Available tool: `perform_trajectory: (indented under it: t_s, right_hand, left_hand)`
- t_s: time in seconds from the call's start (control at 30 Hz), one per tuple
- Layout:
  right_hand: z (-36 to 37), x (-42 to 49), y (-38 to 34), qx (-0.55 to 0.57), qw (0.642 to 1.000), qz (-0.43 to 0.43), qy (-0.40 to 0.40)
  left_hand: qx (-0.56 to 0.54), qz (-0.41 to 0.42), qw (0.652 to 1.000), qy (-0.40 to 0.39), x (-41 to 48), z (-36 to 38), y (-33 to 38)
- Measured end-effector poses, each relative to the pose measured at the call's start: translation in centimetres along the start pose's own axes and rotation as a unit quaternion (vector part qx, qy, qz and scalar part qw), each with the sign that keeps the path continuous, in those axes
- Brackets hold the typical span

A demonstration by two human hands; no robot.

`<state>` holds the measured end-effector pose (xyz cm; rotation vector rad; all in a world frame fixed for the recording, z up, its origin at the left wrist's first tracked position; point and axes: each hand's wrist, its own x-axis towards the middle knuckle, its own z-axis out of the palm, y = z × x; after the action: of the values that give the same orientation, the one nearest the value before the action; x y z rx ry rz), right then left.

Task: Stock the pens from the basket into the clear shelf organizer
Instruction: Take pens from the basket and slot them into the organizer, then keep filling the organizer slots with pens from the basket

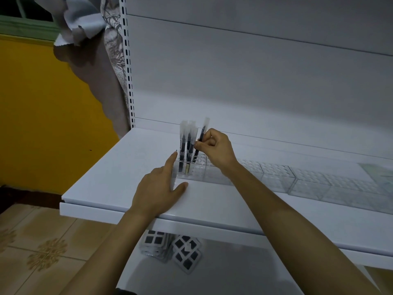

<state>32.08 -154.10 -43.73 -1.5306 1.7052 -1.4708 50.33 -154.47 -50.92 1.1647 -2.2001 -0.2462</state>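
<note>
Head view: the right hand (214, 149) pinches a dark pen with a frosted cap (201, 138) between thumb and fingertips, holding it tilted with its lower end at the holes in the top of the clear shelf organizer (197, 169). The left hand (158, 192) holds nothing — it lies flat and spread on the white shelf (110, 171), forefinger stretched to touch the organizer's left end, thumb along its front edge.

Three or so pens (186, 143) already stand upright in the organizer's leftmost holes, just beside the one in the right hand; their caps are blurred, so the exact count is hard to tell. More clear organizers (308, 182), their tops dotted with holes, run in a row to the right along the shelf.

On the lower shelf, beneath the left forearm, lie packets with black squares (172, 249). Left of the shelving — a yellow wall (42, 113), a patterned curtain (106, 67) and tiled floor (38, 248). No basket shows.
</note>
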Motion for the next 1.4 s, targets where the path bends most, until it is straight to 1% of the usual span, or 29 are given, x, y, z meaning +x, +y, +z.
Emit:
perform_trajectory:
  t_s: [0.17,0.27,0.33,0.53,0.63,0.9,1.0,1.07,1.2,1.33,1.4]
  right_hand:
    - [0.0,0.1,0.1,-0.026,1.000,-0.005,0.004]
    - [0.5,-0.1,0.2,-0.097,0.995,-0.034,-0.002]
    - [0.7,-0.1,0.3,-0.113,0.993,-0.038,0.003]
    - [0.3,-0.2,-0.3,-0.113,0.993,0.001,-0.023]
    - [0.0,-0.2,-0.8,-0.136,0.989,0.012,-0.048]
    - [-0.3,-0.7,-1.0,-0.184,0.981,0.016,-0.054]
    - [-1.1,-2.0,-1.2,-0.194,0.980,0.017,-0.038]
    - [-2.3,-3.3,-1.3,-0.194,0.981,0.009,-0.027]
    - [-4.7,-6.7,-0.9,-0.225,0.974,-0.008,-0.030]
    - [-6.3,-9.9,-0.7,-0.246,0.969,-0.035,-0.014]
    - [-6.6,-11.8,-0.8,-0.250,0.966,-0.063,0.001]
  left_hand:
    - [0.009,0.023,1.000,0.005,-0.1,-0.1,0.0]
    - [0.011,0.024,1.000,0.004,-0.1,-0.2,0.1]
    - [0.009,0.024,1.000,0.002,-0.1,-0.2,0.1]
    - [0.003,0.014,1.000,0.001,0.0,-0.3,0.3]
    - [0.000,0.016,1.000,0.004,-0.1,-0.6,0.6]
    - [0.006,0.009,1.000,-0.011,0.1,-0.8,0.6]
    - [-0.011,-0.018,1.000,-0.010,-0.1,-1.0,0.8]
    - [-0.018,-0.038,0.999,0.009,-0.3,-1.4,1.1]
    - [0.042,-0.008,0.999,0.033,-1.1,-1.9,1.8]
    - [0.044,-0.041,0.997,0.043,-3.0,-2.5,2.8]
    - [0.046,-0.009,0.997,0.063,-4.8,-2.6,3.7]
